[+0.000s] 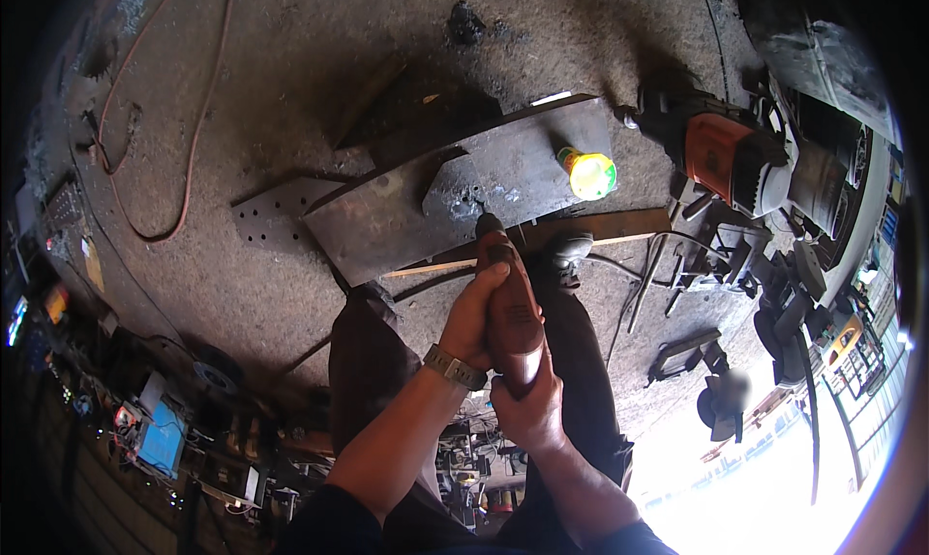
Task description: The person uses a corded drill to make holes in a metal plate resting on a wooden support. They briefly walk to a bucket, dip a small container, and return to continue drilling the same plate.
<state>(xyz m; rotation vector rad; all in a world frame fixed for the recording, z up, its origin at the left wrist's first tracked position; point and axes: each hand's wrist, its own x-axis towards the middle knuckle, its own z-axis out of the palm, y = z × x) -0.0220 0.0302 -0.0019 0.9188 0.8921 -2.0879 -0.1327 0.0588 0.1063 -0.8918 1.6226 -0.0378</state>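
Both my hands are closed on a reddish-brown power drill. My left hand, below a wristwatch, wraps the drill's body from the left side. At the rear end of the drill, my right hand grips it. The drill's chuck points away from me and meets a small dark metal plate near its right edge; whether the bit is inside the metal is hidden. Pale shavings or residue lie around that spot. This plate rests on a wide flat steel piece. A yellow and green tub stands on its right part.
Beside the steel piece's left end lies a perforated plate. An orange-bodied machine stands at the right. A reddish hose loops over the floor at the far left. My boot is close under the steel edge, near a wooden strip.
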